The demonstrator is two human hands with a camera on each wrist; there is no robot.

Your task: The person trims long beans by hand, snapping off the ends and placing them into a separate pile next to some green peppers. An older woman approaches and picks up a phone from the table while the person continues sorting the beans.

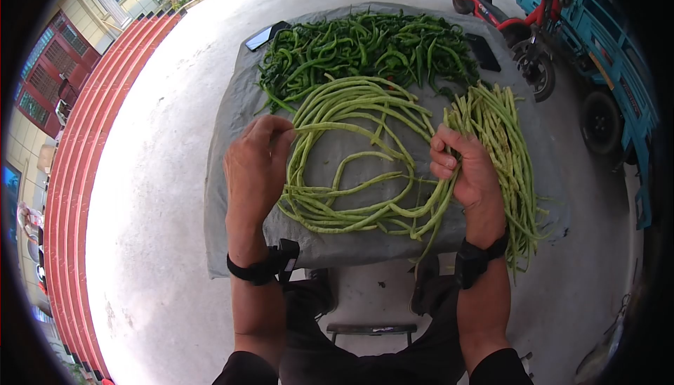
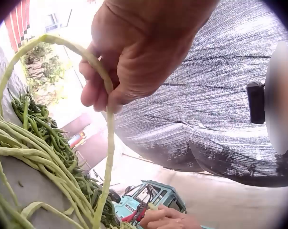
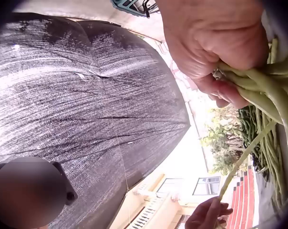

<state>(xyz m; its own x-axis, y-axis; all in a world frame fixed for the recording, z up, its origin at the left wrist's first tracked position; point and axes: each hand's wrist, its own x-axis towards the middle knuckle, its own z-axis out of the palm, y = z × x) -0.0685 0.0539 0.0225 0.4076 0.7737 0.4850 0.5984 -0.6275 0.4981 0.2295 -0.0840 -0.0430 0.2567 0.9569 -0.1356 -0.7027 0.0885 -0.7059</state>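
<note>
My left hand [image 1: 258, 164] pinches a long green bean [image 2: 109, 148] between thumb and fingers, left of the loose ring of beans. In the left wrist view that bean arches above the hand and hangs down below it. My right hand [image 1: 469, 167] grips several long beans in a bundle [image 3: 261, 95], its fingers curled round them. The beans from this bundle loop leftward as a wide ring [image 1: 344, 225] over the cloth. Beside the right hand lies a thick pile of long beans [image 1: 502, 149], hanging past the near edge. Both wrists wear black straps.
Green chili peppers [image 1: 365, 48] are heaped along the table's far side, between a phone [image 1: 261, 36] and a dark flat device [image 1: 483, 53]. Grey cloth [image 1: 228, 167] covers the table. A red scooter [image 1: 491, 12] and blue cargo vehicle [image 1: 597, 41] stand right; red steps [image 1: 91, 160] rise left.
</note>
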